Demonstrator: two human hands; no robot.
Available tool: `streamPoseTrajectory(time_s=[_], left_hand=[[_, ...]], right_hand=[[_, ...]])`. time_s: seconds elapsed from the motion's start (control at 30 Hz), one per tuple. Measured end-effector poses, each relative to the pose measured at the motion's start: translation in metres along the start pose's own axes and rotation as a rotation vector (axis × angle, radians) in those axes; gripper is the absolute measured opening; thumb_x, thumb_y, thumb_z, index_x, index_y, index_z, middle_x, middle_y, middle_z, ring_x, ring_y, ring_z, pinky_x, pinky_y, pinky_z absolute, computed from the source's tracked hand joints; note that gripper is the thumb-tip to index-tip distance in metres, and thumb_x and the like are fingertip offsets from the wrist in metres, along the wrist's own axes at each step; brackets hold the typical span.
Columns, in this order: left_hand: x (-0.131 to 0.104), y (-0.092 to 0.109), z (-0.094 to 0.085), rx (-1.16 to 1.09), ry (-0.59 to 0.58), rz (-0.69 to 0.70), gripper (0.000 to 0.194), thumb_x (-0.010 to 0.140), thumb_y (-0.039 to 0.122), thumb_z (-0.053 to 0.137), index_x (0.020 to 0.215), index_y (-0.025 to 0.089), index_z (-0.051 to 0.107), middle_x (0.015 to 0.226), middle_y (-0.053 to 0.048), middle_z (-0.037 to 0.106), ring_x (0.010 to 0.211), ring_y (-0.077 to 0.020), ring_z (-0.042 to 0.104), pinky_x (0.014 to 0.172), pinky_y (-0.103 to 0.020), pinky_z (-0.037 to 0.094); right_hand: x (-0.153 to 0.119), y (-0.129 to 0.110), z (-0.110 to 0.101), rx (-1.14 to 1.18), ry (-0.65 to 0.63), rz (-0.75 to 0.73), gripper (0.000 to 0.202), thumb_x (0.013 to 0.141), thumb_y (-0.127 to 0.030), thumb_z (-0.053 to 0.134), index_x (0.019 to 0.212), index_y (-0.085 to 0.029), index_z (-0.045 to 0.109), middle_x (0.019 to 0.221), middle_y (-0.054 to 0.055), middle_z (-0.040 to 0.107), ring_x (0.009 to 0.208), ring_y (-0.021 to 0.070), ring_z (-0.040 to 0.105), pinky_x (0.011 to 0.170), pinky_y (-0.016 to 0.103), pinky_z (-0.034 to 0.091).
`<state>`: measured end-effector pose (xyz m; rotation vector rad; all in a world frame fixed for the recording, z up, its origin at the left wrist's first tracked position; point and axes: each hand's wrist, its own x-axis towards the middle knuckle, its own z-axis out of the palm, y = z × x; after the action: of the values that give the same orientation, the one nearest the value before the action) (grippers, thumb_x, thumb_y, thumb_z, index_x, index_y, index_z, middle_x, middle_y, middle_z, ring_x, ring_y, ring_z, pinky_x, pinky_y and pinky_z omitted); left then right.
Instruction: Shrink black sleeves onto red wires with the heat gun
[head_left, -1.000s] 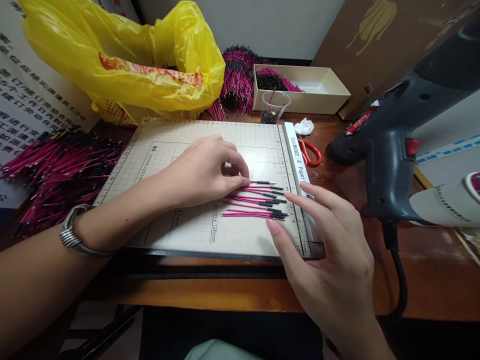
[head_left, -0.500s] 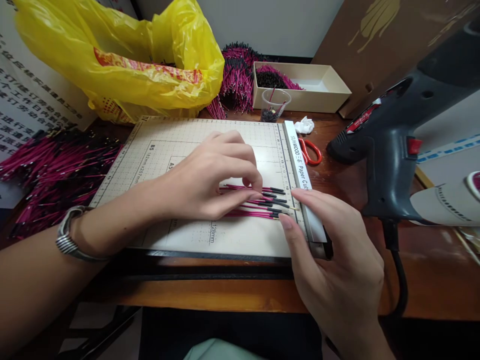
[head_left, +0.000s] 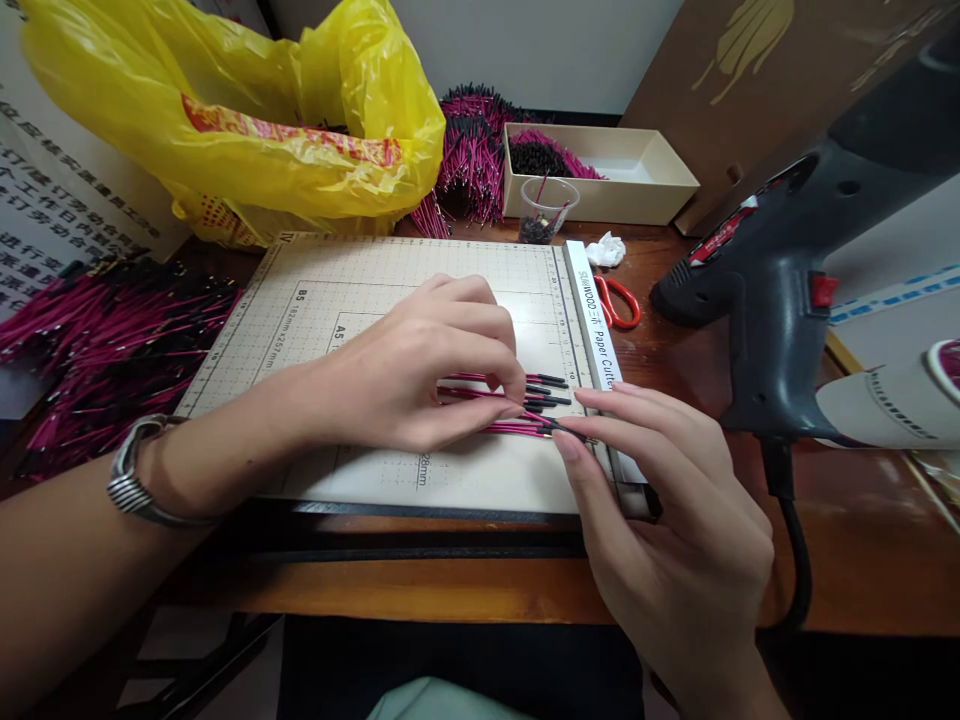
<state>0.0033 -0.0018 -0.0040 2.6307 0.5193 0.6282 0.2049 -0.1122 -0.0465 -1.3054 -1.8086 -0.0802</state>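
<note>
Several thin magenta wires [head_left: 514, 430] with black sleeves on their right ends lie across the lower right of a gridded paper cutter [head_left: 495, 485]. My left hand [head_left: 442, 365] rests over them, thumb and forefinger closed on one wire. That wire slants slightly across the others. At its black-sleeved end is my right hand [head_left: 675, 500], thumb and forefinger closed around the tip, which the fingers mostly hide. The right hand is beside the cutter's white printed rail [head_left: 595, 335].
Loose wires [head_left: 120, 350] heap at left, below a yellow plastic bag [head_left: 300, 180]. Behind stand a wire bundle [head_left: 472, 150], a cardboard box [head_left: 615, 195] and a clear cup [head_left: 547, 210]. Orange-handled scissors [head_left: 622, 305], crumpled tissue [head_left: 606, 250], a heat gun [head_left: 772, 300] and paper cup [head_left: 877, 400] sit right.
My right thumb and forefinger have closed on the wire's tip, which was showing between them before. The wire's sleeved end has shifted toward me. My left hand has barely moved.
</note>
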Motion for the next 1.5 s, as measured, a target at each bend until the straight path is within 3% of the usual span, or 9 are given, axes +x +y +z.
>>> streamPoseTrajectory(time_s=[0.33, 0.5, 0.8, 1.0, 1.17, 1.37, 1.5], left_hand=[[-0.0005, 0.0014, 0.0003, -0.038, -0.029, -0.003, 0.014, 0.094, 0.033, 0.067, 0.092, 0.024, 0.076, 0.089, -0.002, 0.073, 0.088, -0.0195, 0.057, 0.087, -0.034, 0.044], [0.0005, 0.0007, 0.0007, -0.065, -0.017, -0.013, 0.016, 0.095, 0.025, 0.064, 0.088, 0.026, 0.078, 0.085, -0.002, 0.075, 0.086, -0.0195, 0.057, 0.087, -0.034, 0.046], [0.0011, -0.0007, -0.001, -0.201, 0.012, -0.08, 0.016, 0.092, 0.025, 0.067, 0.082, 0.029, 0.08, 0.08, -0.001, 0.076, 0.077, -0.0184, 0.06, 0.077, -0.035, 0.049], [-0.0001, -0.0017, -0.0036, -0.331, -0.008, -0.044, 0.014, 0.088, 0.017, 0.075, 0.084, 0.028, 0.082, 0.076, 0.001, 0.078, 0.072, -0.015, 0.06, 0.075, -0.031, 0.048], [0.0005, -0.0031, -0.0044, -0.341, 0.025, -0.112, 0.011, 0.086, 0.023, 0.078, 0.076, 0.029, 0.08, 0.077, 0.0, 0.079, 0.076, -0.0164, 0.065, 0.073, -0.032, 0.05], [0.0016, -0.0038, -0.0037, -0.376, 0.011, -0.074, 0.013, 0.087, 0.018, 0.077, 0.079, 0.028, 0.081, 0.076, 0.002, 0.079, 0.07, -0.0137, 0.064, 0.078, -0.032, 0.05], [0.0005, -0.0043, -0.0044, -0.363, -0.002, -0.11, 0.009, 0.087, 0.024, 0.078, 0.079, 0.027, 0.081, 0.077, -0.001, 0.079, 0.073, -0.0152, 0.064, 0.073, -0.03, 0.051]], right_hand=[[-0.0001, 0.0004, -0.003, 0.084, -0.001, 0.037, 0.02, 0.084, -0.008, 0.072, 0.097, -0.023, 0.069, 0.108, 0.003, 0.074, 0.109, 0.0179, 0.067, 0.104, 0.039, 0.054], [0.0008, -0.001, -0.0045, 0.113, 0.003, 0.036, 0.018, 0.084, -0.008, 0.072, 0.096, -0.022, 0.07, 0.109, 0.005, 0.073, 0.109, 0.0186, 0.068, 0.101, 0.039, 0.056], [0.0023, -0.0013, -0.0054, 0.11, -0.003, 0.055, 0.018, 0.085, -0.01, 0.072, 0.097, -0.023, 0.069, 0.108, 0.005, 0.074, 0.107, 0.02, 0.069, 0.099, 0.042, 0.057], [0.0019, -0.0027, -0.0071, 0.139, -0.011, 0.035, 0.017, 0.084, -0.007, 0.072, 0.094, -0.021, 0.067, 0.108, 0.004, 0.073, 0.105, 0.0165, 0.068, 0.096, 0.034, 0.056], [0.0019, -0.003, -0.0079, 0.183, -0.001, 0.081, 0.018, 0.084, -0.007, 0.071, 0.094, -0.022, 0.067, 0.109, 0.003, 0.073, 0.104, 0.0159, 0.068, 0.096, 0.033, 0.056], [0.0029, -0.0018, -0.0093, 0.181, -0.029, 0.117, 0.014, 0.087, -0.011, 0.07, 0.094, -0.022, 0.067, 0.112, 0.003, 0.072, 0.104, 0.0155, 0.068, 0.094, 0.031, 0.056], [0.0029, -0.0024, -0.01, 0.165, -0.055, 0.112, 0.011, 0.089, -0.013, 0.069, 0.094, -0.022, 0.067, 0.115, 0.004, 0.071, 0.108, 0.014, 0.066, 0.098, 0.03, 0.054]])
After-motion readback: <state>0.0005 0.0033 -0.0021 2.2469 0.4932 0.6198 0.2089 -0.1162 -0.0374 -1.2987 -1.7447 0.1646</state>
